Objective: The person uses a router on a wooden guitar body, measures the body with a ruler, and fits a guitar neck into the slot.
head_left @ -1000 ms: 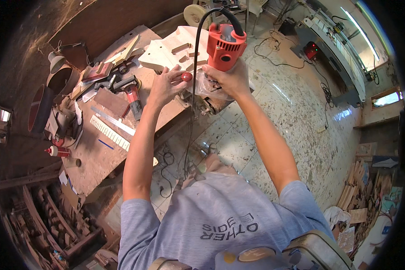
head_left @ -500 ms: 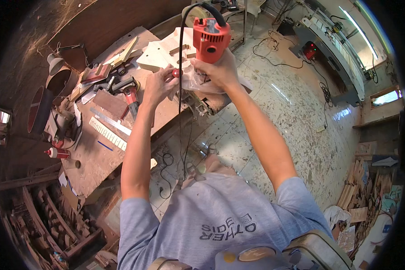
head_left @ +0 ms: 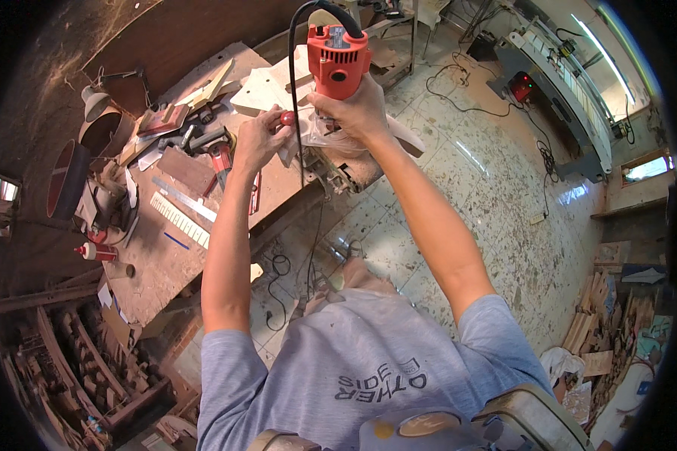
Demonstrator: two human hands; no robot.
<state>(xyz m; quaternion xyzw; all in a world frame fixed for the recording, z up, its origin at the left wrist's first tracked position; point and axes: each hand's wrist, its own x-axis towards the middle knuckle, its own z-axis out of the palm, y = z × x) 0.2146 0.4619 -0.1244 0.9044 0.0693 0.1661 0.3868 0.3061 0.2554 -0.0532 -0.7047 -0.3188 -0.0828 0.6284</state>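
Observation:
My right hand [head_left: 355,111] is wrapped round the lower body of an orange-red router [head_left: 338,64], held upright over the bench. From its top a thick black cord [head_left: 293,83] loops over and hangs down between my arms. The fingers of my left hand [head_left: 260,140] close on a red ball knob [head_left: 287,118] to the left of the router. A clear plastic guard [head_left: 331,137] shows below my right hand. Beneath and behind the router lies a pale wooden workpiece [head_left: 262,89] with shaped edges; my hands and the tool hide part of it.
On the wooden bench [head_left: 154,282] lie a steel ruler [head_left: 179,197], a slotted white strip [head_left: 179,219], a brown board [head_left: 186,171] and a red-and-black power tool [head_left: 220,156]. A vise [head_left: 340,177] sits at the bench edge. Cables [head_left: 278,289] trail over the chip-strewn floor [head_left: 481,225].
The router and my right hand have moved a little to the left. My left hand and the red knob have shifted slightly left with them, uncovering more of the workpiece on the right.

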